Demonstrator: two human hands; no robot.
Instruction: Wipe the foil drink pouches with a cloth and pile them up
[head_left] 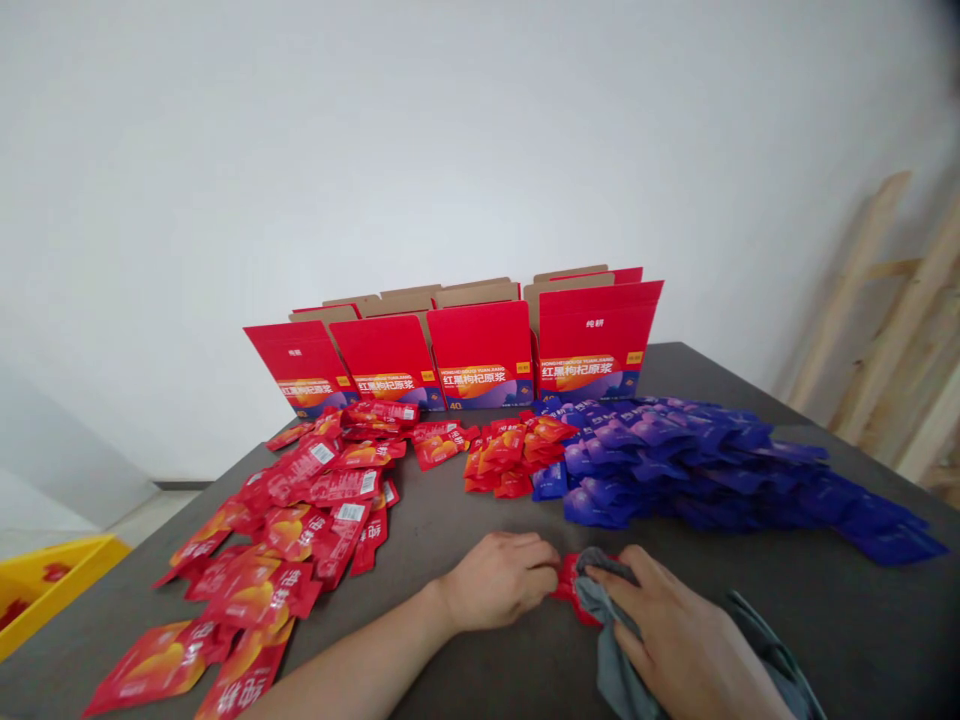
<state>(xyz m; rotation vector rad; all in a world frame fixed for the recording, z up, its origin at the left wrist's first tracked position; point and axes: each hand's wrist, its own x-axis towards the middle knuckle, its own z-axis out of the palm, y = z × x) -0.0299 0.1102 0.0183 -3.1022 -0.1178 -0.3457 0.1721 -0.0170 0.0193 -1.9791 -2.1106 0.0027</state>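
A red pouch point(570, 582) lies low over the dark table, between my two hands. Its left end is pinched in the closed fingers of my left hand point(501, 580). My right hand point(671, 620) grips a grey-green cloth point(619, 655) and presses it onto the pouch's right side, so much of the pouch is hidden. Just beyond my hands sits a small heap of red pouches point(506, 450). Blue pouches point(675, 460) are piled to the right of that heap. More red pouches point(292, 530) spread loosely over the left side of the table.
Several red cartons point(484, 345) with raised flaps stand in rows at the table's back, near the white wall. A yellow bin point(64, 580) is off the table's left edge, with something red inside. Wooden posts point(855, 300) lean at the right.
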